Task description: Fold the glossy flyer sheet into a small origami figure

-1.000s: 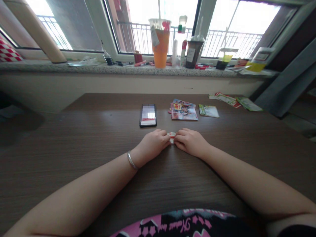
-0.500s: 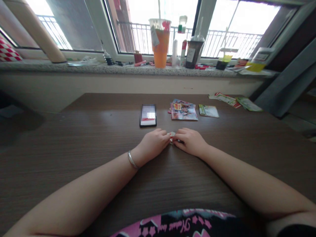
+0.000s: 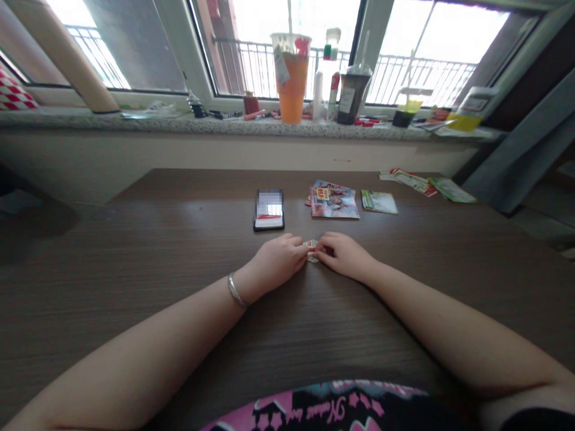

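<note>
Between my two hands, low over the brown table (image 3: 287, 323), is a small piece of folded paper (image 3: 312, 250), white with red print. My left hand (image 3: 281, 258), with a silver bangle at its wrist, grips the paper's left side, fingers closed and partly hidden. At the right side, my right hand (image 3: 342, 254) pinches the paper between thumb and fingertips. Most of the paper is covered by the fingers, so its full shape does not show. Just beyond my left hand lies a phone (image 3: 269, 221), its screen blurred.
Beyond my right hand lie colourful printed leaflets (image 3: 335, 202) and a small stack of cards (image 3: 380, 202). More printed papers (image 3: 413, 181) lie at the far right. On the windowsill (image 3: 215, 127) stand an orange drink cup (image 3: 293, 84), a dark drink cup (image 3: 353, 96) and several bottles.
The fingers of my right hand have shifted on the paper, and slightly more of its printed face shows. My left hand has hardly moved.
</note>
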`<state>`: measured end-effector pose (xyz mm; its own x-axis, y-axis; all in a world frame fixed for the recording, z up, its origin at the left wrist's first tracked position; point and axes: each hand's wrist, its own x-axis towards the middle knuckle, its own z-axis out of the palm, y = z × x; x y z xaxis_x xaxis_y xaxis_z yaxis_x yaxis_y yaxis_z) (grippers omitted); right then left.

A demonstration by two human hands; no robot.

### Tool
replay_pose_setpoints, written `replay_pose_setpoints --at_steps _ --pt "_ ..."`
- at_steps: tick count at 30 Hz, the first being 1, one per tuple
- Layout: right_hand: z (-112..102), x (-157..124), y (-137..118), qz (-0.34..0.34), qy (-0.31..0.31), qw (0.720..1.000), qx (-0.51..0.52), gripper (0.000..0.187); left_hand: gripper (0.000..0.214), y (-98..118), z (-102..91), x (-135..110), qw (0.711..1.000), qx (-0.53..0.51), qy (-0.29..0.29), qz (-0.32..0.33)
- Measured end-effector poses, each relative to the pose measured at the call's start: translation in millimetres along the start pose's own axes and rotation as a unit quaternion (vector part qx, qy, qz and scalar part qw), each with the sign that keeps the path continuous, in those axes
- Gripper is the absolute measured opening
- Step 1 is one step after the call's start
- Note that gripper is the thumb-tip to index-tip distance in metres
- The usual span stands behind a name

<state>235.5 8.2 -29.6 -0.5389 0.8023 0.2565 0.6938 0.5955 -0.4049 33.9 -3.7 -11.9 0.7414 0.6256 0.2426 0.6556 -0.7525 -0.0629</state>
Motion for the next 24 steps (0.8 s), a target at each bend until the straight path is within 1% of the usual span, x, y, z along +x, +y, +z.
replay_pose_setpoints --at_steps 3,5,8,10,14,17,21,24 --pt "0 -1 3 0.023 -0.002 1.0 -0.01 0.019 0.017 -4 0.3 0 1.0 -0.017 -0.002 0.016" --pt "0 -1 4 0.035 -0.005 0.999 -0.012 0.02 0.021 -8 2.2 0 0.999 -0.024 -0.001 0.037" --pt "0 -2 5 0.05 -0.011 0.999 -0.015 0.021 0.026 -15 5.9 -1 0.997 -0.009 -0.005 0.074" --pt "-1 -2 6 0.058 -0.011 0.998 -0.027 0.021 0.026 -17 7.7 -1 0.996 -0.001 -0.007 0.091" --pt "-2 -1 8 0.058 -0.002 0.997 -0.055 0.021 0.023 -15 7.4 -1 0.996 0.002 -0.003 0.085" --pt "-3 0 8 0.059 -0.007 0.996 -0.06 0.022 0.023 -11 4.7 -1 0.997 0.016 -0.009 0.074" --pt "-4 2 5 0.069 -0.011 0.995 -0.077 0.025 0.02 -7 2.2 -1 0.997 0.038 -0.016 0.071" --pt "-5 3 1 0.075 -0.018 0.992 -0.099 0.024 0.02 -7 2.5 -1 0.996 0.053 -0.011 0.073"
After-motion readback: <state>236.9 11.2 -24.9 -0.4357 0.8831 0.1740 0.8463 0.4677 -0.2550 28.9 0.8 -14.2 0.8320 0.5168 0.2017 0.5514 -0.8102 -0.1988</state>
